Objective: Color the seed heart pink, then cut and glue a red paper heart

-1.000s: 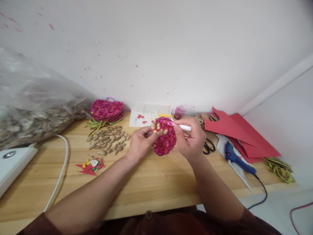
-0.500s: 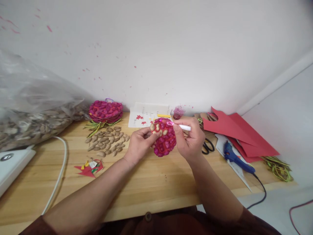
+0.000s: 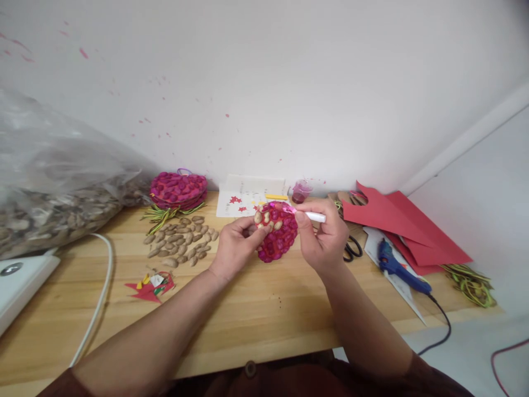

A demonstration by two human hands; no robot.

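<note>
While your left hand (image 3: 237, 245) pinches the edge of a peanut-covered disc (image 3: 276, 243) above the table (image 3: 248, 320), your right hand (image 3: 323, 237) grips a white-handled brush (image 3: 316, 216), its pink tip at the disc's far edge; loose peanuts (image 3: 181, 238) lie left; a small cup (image 3: 301, 191) stands behind.

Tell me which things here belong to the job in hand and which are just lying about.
In use, it seems:
peanut-covered disc, held in the left hand
white-handled brush, held in the right hand
cup of magenta liquid, probably the paint

Lying about, neither hand touching them:
blue glue gun
black-handled scissors
red paper
paper scraps
</note>
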